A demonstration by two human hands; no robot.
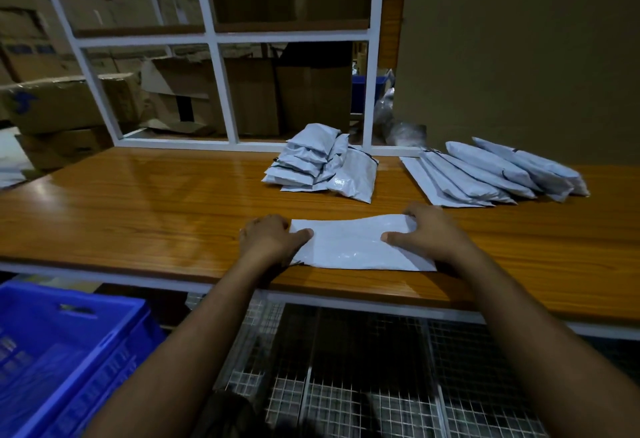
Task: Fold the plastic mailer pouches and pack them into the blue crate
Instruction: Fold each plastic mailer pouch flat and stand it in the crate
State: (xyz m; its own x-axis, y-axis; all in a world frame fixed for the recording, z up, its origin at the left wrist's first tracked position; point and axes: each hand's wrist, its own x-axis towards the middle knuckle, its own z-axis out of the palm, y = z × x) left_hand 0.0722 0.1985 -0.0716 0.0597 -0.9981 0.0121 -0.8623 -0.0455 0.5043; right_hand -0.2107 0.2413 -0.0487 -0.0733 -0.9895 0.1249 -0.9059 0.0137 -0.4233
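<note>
A flat white plastic mailer pouch [360,247] is laid near the front edge of the glossy wooden surface [138,209]. For a clean fold, both ends should be pinned evenly and the crease pressed flat before release. The left hand [270,238] is curled at the pouch's left end, thumb on top; the right hand [427,229] grips the right end likewise. The blue plastic crate [69,344] is set below-left of the pouch, folded pouches [318,163] piled beyond it.

The scene is dimly lit, and pale glare is cast across the table [138,202]. Straight lines are bowed by wide-angle distortion, and the crate [69,340] is softly blurred.
</note>
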